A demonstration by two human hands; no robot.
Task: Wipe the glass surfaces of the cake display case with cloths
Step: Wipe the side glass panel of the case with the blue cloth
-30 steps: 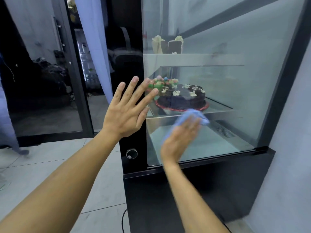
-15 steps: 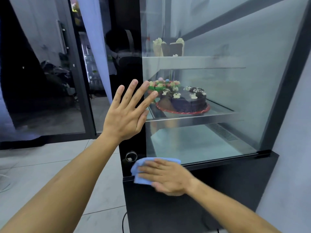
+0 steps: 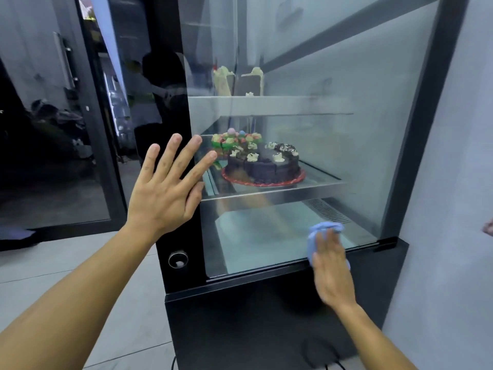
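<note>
The right hand (image 3: 332, 265) presses a crumpled light-blue cloth (image 3: 321, 233) flat-fingered against the lower right of the tall black-framed glass cake display case (image 3: 416, 129), just above its bottom rail. The left hand (image 3: 164, 188), fingers spread wide and holding nothing, seems braced on the case's black corner post, though actual contact is hard to confirm.

That bare palm, fingertips reaching onto the glass, would likely leave fresh prints. The cloth could snag or slip off at the bottom rail.

Rightward room is short: the dark right frame and the pale wall (image 3: 453, 182) stand near. Open glass lies upward and leftward, in front of the dark chocolate cake (image 3: 262, 166).
</note>
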